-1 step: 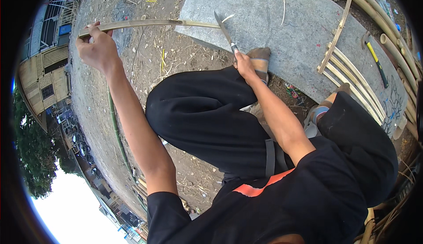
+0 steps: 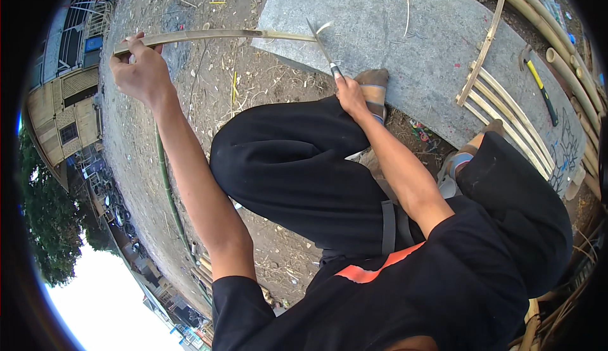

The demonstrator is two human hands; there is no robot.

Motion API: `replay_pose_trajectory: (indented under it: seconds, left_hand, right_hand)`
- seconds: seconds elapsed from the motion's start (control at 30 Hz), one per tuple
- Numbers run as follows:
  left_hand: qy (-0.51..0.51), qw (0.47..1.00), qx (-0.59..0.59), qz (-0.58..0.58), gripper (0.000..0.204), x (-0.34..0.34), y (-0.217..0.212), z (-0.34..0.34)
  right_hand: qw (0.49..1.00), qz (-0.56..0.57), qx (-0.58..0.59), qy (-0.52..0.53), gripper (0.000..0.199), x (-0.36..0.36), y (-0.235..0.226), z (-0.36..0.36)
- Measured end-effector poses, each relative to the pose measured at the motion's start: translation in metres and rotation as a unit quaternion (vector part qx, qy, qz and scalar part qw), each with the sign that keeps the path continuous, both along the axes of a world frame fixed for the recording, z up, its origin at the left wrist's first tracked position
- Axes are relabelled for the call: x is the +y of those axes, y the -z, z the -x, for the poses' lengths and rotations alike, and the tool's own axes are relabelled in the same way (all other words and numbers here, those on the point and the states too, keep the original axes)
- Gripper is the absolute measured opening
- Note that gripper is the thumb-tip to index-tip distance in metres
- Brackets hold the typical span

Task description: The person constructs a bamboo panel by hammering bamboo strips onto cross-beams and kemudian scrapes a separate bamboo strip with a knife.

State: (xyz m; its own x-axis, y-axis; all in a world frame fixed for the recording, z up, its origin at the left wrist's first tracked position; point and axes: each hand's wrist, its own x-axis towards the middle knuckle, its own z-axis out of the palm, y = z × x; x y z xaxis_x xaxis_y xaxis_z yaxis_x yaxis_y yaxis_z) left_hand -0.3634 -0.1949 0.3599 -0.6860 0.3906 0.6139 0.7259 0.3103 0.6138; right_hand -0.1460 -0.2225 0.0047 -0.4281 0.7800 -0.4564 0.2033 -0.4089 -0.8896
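Observation:
My left hand, at the far left with the arm stretched out, is closed around one end of a long, narrow bamboo strip. The strip runs to the right, and its other end lies over the corner of a grey slab. There the blade of a knife crosses the strip, its tip pointing away from me. My right hand grips the knife's dark handle beside my shoe. A thin pale shaving curls up beside the blade at the strip's end.
On the grey slab lie several split bamboo strips, a crosswise bamboo piece and a hammer with a yellow and black handle. Bamboo poles line the right edge. Shavings litter the dirt ground; my bent legs are close below.
The knife and the pale shaving have shifted very slightly to the left. Both hands keep their grips in almost the same place.

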Motion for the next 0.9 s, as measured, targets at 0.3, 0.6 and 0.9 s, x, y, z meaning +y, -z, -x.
replay_pose_trajectory:
  seconds: [0.3, 0.6, 0.9]
  left_hand:
    - [-0.003, 1.000, 0.012, -0.010, 0.026, -0.005, 0.000, -0.001]
    - [0.012, 1.000, -0.005, -0.027, 0.022, -0.009, -0.006, 0.000]
    - [0.178, 0.976, -0.099, -0.071, 0.030, -0.010, -0.003, -0.021]
  right_hand:
    - [0.969, -0.055, -0.210, -0.118, 0.051, -0.012, -0.019, 0.004]
    - [0.995, 0.091, -0.026, -0.031, 0.055, -0.004, -0.014, 0.001]
    - [0.999, -0.024, 0.036, -0.014, 0.052, 0.012, -0.061, 0.016]
